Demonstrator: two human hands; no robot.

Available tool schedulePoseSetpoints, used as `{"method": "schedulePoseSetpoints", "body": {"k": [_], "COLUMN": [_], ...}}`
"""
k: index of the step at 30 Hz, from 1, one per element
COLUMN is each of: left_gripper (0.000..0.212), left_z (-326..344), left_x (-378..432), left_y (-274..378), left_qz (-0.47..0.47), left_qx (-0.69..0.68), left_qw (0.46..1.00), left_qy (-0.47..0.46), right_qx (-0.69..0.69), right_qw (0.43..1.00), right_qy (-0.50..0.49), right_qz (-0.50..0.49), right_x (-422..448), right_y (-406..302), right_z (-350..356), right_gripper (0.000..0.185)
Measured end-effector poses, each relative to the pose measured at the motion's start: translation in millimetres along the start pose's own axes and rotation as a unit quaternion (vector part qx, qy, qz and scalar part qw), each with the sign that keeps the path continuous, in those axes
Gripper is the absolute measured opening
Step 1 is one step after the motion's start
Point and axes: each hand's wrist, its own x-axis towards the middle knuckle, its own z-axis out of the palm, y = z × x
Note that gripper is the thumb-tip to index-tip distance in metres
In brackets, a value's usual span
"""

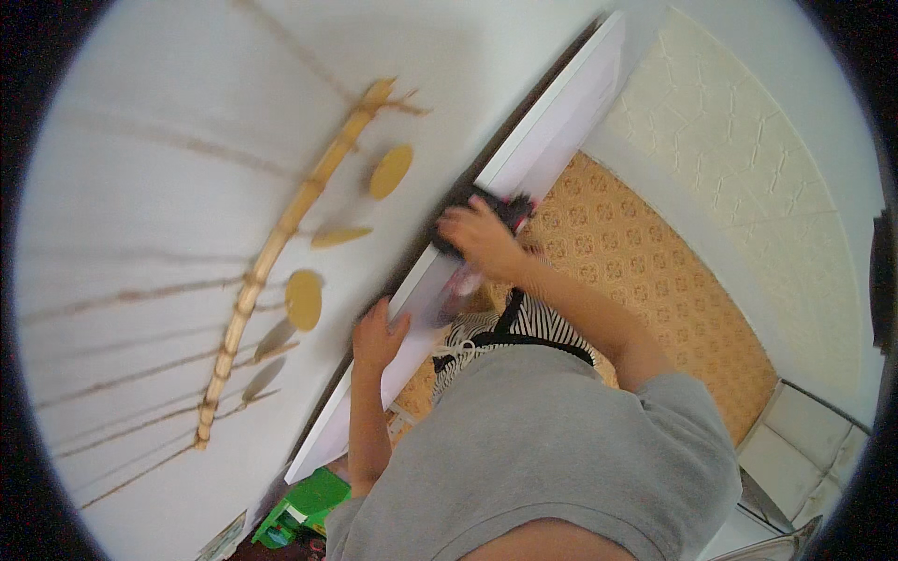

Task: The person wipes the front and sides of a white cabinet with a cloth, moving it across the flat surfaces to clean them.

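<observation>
A thin white panel (pixel 540 112) with a glossy front runs diagonally along the wall, a dark gap behind it. My left hand (pixel 377 338) holds its top edge, fingers over the back and thumb towards the front. Farther up the same edge, my right hand (pixel 484 235) has hold of a black cloth-like item (pixel 456 245), draped over the edge and touching it. Motion blurs this hand, and its palm and part of the black item are hidden. Some dark, ragged material with a reddish part (pixel 520 210) shows just beyond my knuckles, on the front side.
On the wall left of the panel hangs a bamboo stick (pixel 280 231) with cords and yellow discs (pixel 304 300). Patterned orange-brown flooring (pixel 631 280) lies below. A green box-like object (pixel 309 501) stands at lower left. Pale padded upholstery (pixel 807 435) is at lower right.
</observation>
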Motion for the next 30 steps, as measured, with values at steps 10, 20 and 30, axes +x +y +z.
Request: {"method": "schedulePoseSetpoints", "body": {"k": [10, 20, 30], "left_gripper": [0.056, 0.057, 0.054], "left_z": [4.0, 16.1, 24.3], "left_x": [40.5, 72.1, 74.6], "left_y": [28.4, 33.1, 32.1], "left_qz": [0.036, -0.082, -0.130], "left_qx": [-0.096, 0.010, 0.011], "left_qw": [0.993, 0.995, 0.991], "left_qy": [0.054, 0.059, 0.029], "right_qx": [0.061, 0.049, 0.051], "right_qw": [0.986, 0.943, 0.924], "right_qy": [0.141, 0.236, 0.213], "right_qz": [0.056, 0.231, 0.312], "right_x": [15.5, 67.3, 66.8], "right_y": [114.9, 366.5, 465.9], "right_z": [-29.3, -106.9, -84.0], "right_gripper": [0.041, 0.042, 0.044]}}
